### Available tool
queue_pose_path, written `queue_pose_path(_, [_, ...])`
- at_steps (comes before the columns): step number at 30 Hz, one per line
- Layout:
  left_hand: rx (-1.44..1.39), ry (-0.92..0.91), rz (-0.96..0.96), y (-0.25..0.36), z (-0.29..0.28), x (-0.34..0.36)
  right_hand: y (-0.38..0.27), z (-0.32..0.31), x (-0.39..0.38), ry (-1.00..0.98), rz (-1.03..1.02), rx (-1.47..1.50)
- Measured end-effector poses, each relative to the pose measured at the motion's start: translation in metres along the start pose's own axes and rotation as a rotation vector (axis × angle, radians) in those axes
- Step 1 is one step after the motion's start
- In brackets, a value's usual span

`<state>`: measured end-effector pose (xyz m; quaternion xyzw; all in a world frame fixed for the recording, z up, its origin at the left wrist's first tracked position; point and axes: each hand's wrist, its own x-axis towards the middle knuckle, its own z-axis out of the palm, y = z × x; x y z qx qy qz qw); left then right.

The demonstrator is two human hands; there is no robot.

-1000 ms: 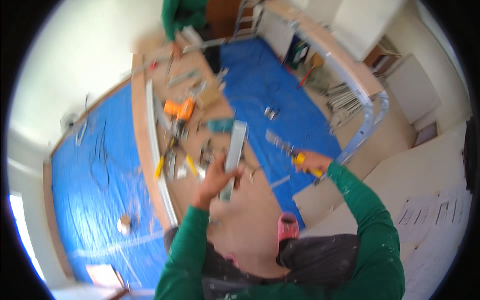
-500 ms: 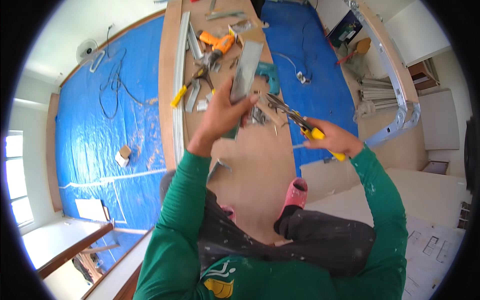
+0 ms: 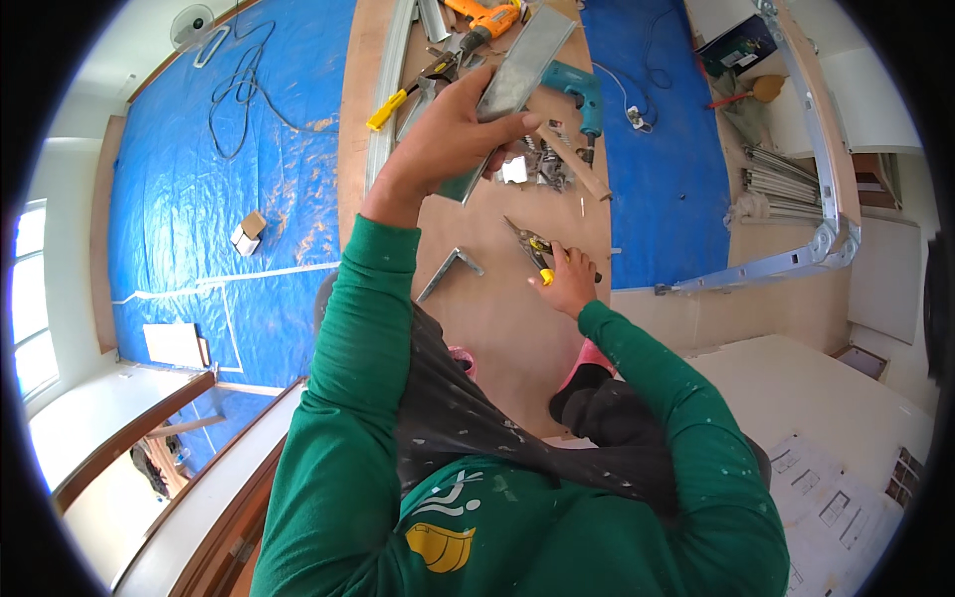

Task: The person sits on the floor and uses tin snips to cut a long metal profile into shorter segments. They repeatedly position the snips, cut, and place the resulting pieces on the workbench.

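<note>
My left hand (image 3: pixel 448 134) is closed round a flat grey metal channel piece (image 3: pixel 529 62), which it holds tilted above the board (image 3: pixel 497 318). Lower and to the right, my right hand (image 3: pixel 571 282) has its fingers round the yellow-and-black handles of tin snips (image 3: pixel 529 239). The snips are low over the board, with their jaws toward the far left; whether they touch it I cannot tell. Between my hands and nearer to me is a bent metal angle bracket (image 3: pixel 454 265). Small metal hardware (image 3: pixel 549 167) and a wooden stick (image 3: pixel 575 159) lie beyond the snips.
An orange drill (image 3: pixel 487 18), a teal drill (image 3: pixel 575 85) and a yellow-handled tool (image 3: pixel 386 109) lie farther up the board. Long metal profiles (image 3: pixel 386 99) run along its left side. Blue sheeting (image 3: pixel 179 179) covers the floor. A metal ladder (image 3: pixel 761 271) stands at right.
My right hand has brought the snips down and leftward, from beside the metal piece to low over the board. My left hand still holds the channel piece. The view has shifted.
</note>
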<state>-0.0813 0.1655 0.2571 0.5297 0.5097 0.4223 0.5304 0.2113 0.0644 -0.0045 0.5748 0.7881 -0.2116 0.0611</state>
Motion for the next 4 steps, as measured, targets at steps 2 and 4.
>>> queue_pose_path(2, [-0.003,-0.008,0.001,-0.003,-0.002,0.002,-0.01,0.01,-0.004,0.079,-0.056,-0.021])
queue_pose_path(4, [-0.005,-0.003,-0.017,-0.006,-0.004,0.002,-0.017,0.014,-0.005,0.139,-0.081,-0.066])
